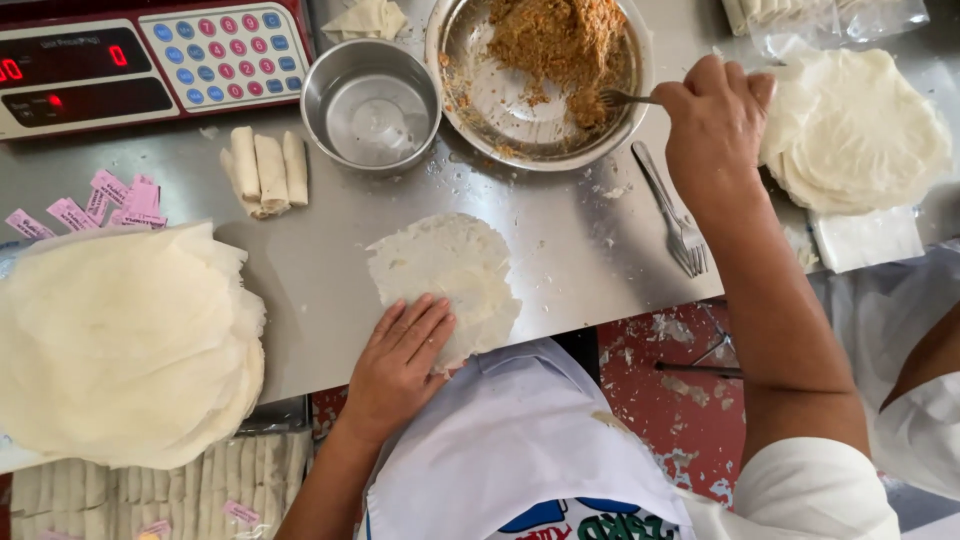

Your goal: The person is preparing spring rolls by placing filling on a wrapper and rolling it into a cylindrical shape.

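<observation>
My left hand (402,362) lies flat with fingers spread on the near edge of a thin round white wrapper (450,270) laid on the steel table (330,290). My right hand (712,112) is closed around the handle of a fork (625,98) whose tines reach into the brown minced filling (560,45) inside a large steel bowl (470,110) at the back. Three rolled white rolls (268,170) lie side by side to the left of a small steel bowl (370,105).
A tall stack of round wrappers (120,340) sits at the left, another stack (855,125) at the right. A spare fork (675,215) lies on the table. A red digital scale (140,60) stands back left, pink paper tags (110,200) beside it. A tray of rolls (150,490) sits below left.
</observation>
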